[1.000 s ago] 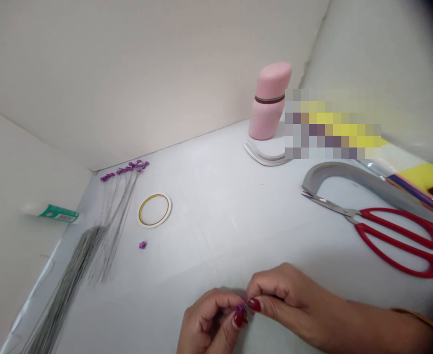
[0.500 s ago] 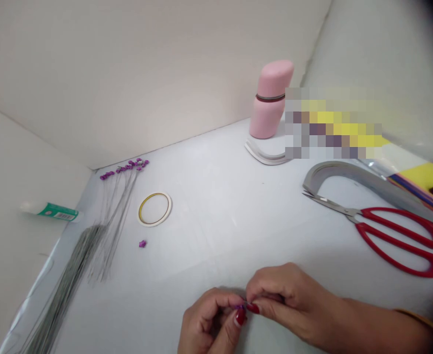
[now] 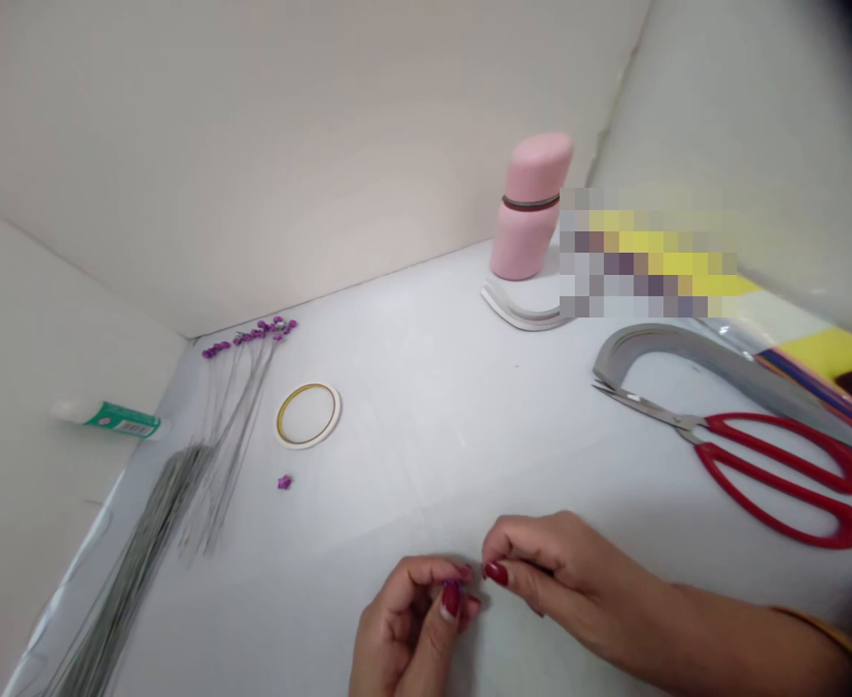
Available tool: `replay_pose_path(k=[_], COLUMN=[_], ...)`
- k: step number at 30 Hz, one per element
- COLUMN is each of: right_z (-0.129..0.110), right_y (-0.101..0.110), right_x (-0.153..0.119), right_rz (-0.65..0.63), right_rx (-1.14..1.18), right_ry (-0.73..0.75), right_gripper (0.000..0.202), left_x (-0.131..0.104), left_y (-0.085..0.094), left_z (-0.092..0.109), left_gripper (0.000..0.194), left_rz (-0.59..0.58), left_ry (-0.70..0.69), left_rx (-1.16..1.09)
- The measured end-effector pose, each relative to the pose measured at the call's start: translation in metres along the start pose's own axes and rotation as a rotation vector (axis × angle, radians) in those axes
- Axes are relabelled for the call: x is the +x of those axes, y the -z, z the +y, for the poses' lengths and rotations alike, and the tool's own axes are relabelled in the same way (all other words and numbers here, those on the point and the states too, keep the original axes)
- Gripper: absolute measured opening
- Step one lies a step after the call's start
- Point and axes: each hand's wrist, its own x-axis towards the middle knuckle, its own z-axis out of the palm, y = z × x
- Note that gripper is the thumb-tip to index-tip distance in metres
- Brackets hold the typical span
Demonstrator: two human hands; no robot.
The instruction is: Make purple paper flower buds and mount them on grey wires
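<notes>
"How is each grip closing?"
"The left hand (image 3: pixel 408 624) is pinching one small purple piece (image 3: pixel 453 581) just above the counter (image 3: pixel 411 465). The right hand (image 3: pixel 567 566) is pressing thumb against forefinger just beside it; I can't tell on what."
"And the counts?"
"One purple star (image 3: pixel 285 482), one tape roll (image 3: pixel 337 411) and one pair of scissors (image 3: pixel 689 423) are lying there; one pink bottle (image 3: pixel 524 237) is standing."
</notes>
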Motion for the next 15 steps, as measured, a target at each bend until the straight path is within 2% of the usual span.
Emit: replay_pose_path(k=[5,7,11,15], right_z=[-0.008,-0.011,-0.015,-0.017], right_y=[-0.002,-0.005,-0.012,-0.019], right_x=[0.000,-0.001,-0.003,-0.008], right_rz=[-0.082,-0.114,-0.146,-0.117], right_rx=[0.192,0.292,0.457,0.534], right_ry=[-0.070,-0.109,-0.154,-0.141], right_gripper=[0.018,0.017,0.016,0.014], left_x=[0.001,0.000,-0.004,-0.008], left_y=[0.004,0.005,0.003,0.001], left_z=[0.000,-0.001,0.001,0.002], left_gripper=[0.029,0.027,0.018,0.016], left_rz=[-0.105,-0.134,-0.143,-0.113], left_ry=[-0.044,-0.074,-0.139,-0.173], left_rx=[0.040,0.064,0.134,0.239])
